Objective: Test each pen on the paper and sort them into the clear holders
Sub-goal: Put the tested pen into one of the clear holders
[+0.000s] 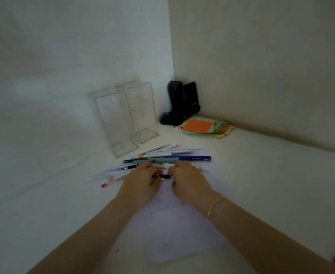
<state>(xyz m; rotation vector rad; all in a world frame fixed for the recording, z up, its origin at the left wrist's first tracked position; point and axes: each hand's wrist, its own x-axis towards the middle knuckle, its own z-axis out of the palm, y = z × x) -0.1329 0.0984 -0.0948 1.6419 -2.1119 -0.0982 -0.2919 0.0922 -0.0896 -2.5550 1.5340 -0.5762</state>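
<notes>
Your left hand (143,179) and right hand (188,180) both pinch one pen (165,176) (light, stiff, slick): hold its barrel, not the cap.

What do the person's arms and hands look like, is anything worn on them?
Both forearms are bare, with no sleeves and no gloves in view. The left hand shows no jewellery. The right hand has a thin gold-coloured chain bracelet at its wrist. No watch or ring can be made out.

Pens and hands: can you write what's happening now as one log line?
left hand + right hand: both hold one dark pen | over paper | clear holders: empty
</notes>
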